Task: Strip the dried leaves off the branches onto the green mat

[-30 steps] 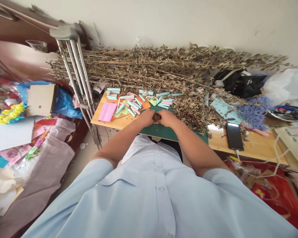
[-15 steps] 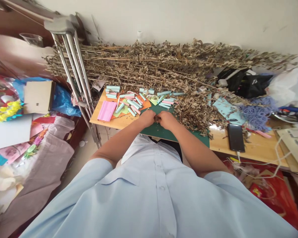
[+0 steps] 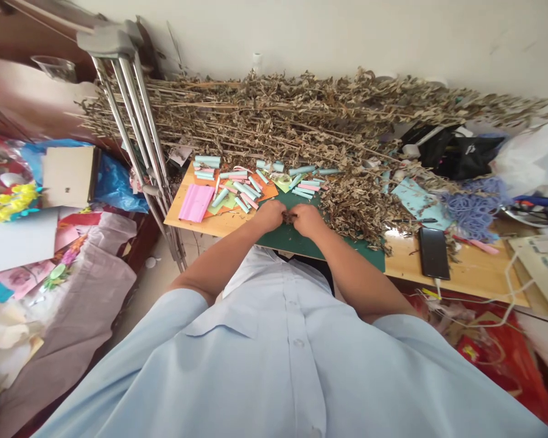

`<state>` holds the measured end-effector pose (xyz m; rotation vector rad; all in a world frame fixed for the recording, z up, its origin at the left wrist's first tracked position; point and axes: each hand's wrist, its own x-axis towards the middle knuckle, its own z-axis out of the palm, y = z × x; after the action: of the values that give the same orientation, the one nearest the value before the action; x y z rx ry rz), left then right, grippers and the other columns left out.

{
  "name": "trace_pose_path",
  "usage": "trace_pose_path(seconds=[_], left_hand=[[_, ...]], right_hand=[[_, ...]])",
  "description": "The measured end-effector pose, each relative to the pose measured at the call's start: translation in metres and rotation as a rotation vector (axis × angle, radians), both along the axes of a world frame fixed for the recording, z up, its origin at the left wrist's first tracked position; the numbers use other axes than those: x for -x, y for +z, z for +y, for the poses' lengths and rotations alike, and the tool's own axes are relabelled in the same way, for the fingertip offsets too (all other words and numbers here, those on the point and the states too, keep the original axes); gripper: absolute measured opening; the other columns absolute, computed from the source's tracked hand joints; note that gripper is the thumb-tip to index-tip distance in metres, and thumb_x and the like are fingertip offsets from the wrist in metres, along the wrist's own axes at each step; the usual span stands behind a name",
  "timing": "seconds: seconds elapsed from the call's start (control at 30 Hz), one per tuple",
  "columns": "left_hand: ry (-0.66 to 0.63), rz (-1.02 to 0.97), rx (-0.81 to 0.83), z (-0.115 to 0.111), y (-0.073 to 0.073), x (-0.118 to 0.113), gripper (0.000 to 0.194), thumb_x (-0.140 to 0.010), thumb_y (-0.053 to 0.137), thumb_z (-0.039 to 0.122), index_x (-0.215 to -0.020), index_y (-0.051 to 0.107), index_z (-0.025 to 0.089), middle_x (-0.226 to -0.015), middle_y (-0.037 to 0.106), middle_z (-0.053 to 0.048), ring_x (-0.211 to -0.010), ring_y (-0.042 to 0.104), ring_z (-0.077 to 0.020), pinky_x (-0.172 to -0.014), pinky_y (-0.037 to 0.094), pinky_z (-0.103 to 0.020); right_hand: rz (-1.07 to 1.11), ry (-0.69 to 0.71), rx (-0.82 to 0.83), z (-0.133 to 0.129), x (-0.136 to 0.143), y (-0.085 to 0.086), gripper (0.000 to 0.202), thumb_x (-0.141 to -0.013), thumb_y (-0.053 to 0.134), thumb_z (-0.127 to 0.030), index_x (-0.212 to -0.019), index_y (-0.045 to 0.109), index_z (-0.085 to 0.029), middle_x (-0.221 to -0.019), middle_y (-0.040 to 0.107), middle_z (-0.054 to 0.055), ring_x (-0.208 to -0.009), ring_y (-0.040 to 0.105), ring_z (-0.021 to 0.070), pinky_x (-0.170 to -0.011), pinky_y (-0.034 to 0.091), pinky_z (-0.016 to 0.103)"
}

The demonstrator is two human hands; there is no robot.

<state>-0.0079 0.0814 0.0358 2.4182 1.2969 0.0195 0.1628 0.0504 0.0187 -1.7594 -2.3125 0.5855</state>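
My left hand point(image 3: 271, 216) and my right hand point(image 3: 306, 219) are close together over the front of a green mat point(image 3: 296, 241). Between them is a small clump of dried leaves point(image 3: 288, 217), with the fingers of both hands closed on it. A heap of crumbled dried leaves point(image 3: 354, 210) lies just to the right of my right hand. Beyond my left hand, several rolled blue and pink paper tubes point(image 3: 246, 190) rest on orange and green sheets. A flat pink paper stack point(image 3: 196, 203) is at the left end of the table.
Long dried stalks point(image 3: 274, 115) stretch along the wall behind. Metal crutches point(image 3: 141, 128) lean at the left of the table point(image 3: 219, 227). To the right are a black phone point(image 3: 433, 253) on a cable, purple yarn point(image 3: 475, 207) and a keyboard point(image 3: 541, 267).
Both hands stay nearly in place, pinching the leaf clump. The camera view has shifted slightly.
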Motion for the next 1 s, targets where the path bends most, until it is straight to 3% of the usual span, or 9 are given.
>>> trace_pose_path(seconds=[0.23,0.47,0.6,0.73,0.83,1.0], left_hand=[[0.09,-0.15,0.02,-0.004,-0.002,0.009,0.03,-0.08,0.055,0.015,-0.098,0.08,0.019,-0.1,0.074,-0.009,-0.097,0.066,-0.0212,-0.09,0.052,-0.03],[0.039,-0.177,0.036,-0.009,0.004,0.016,0.028,-0.079,0.064,0.021,-0.105,0.075,0.018,-0.103,0.072,-0.008,-0.101,0.065,-0.023,-0.091,0.051,-0.031],[0.04,-0.165,0.024,-0.011,0.008,0.024,0.034,-0.08,0.067,0.024,-0.113,0.071,0.017,-0.11,0.071,-0.009,-0.107,0.064,-0.0237,-0.095,0.05,-0.031],[0.099,-0.078,0.001,-0.018,0.011,0.023,0.058,-0.077,0.077,0.043,-0.124,0.063,0.013,-0.123,0.066,-0.015,-0.119,0.06,-0.029,-0.1,0.048,-0.035],[0.131,0.076,0.009,-0.026,0.014,0.013,0.068,-0.072,0.078,0.06,-0.12,0.063,0.013,-0.119,0.064,-0.017,-0.11,0.065,-0.0323,-0.092,0.051,-0.037],[0.081,0.187,-0.027,-0.039,0.016,-0.004,0.054,-0.087,0.066,0.052,-0.12,0.06,0.01,-0.115,0.063,-0.019,-0.102,0.068,-0.0307,-0.085,0.052,-0.036]], right_hand=[[0.185,-0.11,-0.063,-0.011,-0.005,-0.009,0.027,-0.087,0.057,-0.014,-0.104,0.078,-0.02,-0.105,0.075,0.006,-0.101,0.067,0.02,-0.094,0.049,0.029],[0.218,-0.103,0.024,-0.014,-0.008,0.003,0.043,-0.082,0.065,-0.01,-0.123,0.071,-0.023,-0.119,0.074,0.005,-0.108,0.067,0.0213,-0.101,0.049,0.031],[0.21,-0.122,0.014,-0.018,-0.013,0.011,0.041,-0.086,0.063,-0.011,-0.125,0.07,-0.02,-0.122,0.073,0.007,-0.109,0.068,0.0217,-0.103,0.048,0.033],[0.16,-0.15,0.017,-0.018,-0.014,0.015,0.036,-0.091,0.065,-0.024,-0.126,0.069,-0.017,-0.124,0.072,0.011,-0.109,0.067,0.0234,-0.101,0.049,0.034],[0.114,-0.154,0.049,-0.014,-0.009,0.016,0.041,-0.09,0.067,-0.032,-0.127,0.068,-0.015,-0.12,0.073,0.012,-0.109,0.067,0.0251,-0.097,0.049,0.034],[0.009,-0.116,0.089,-0.008,-0.001,0.02,0.03,-0.089,0.066,-0.031,-0.116,0.073,-0.019,-0.109,0.075,0.01,-0.102,0.068,0.0247,-0.088,0.048,0.031]])
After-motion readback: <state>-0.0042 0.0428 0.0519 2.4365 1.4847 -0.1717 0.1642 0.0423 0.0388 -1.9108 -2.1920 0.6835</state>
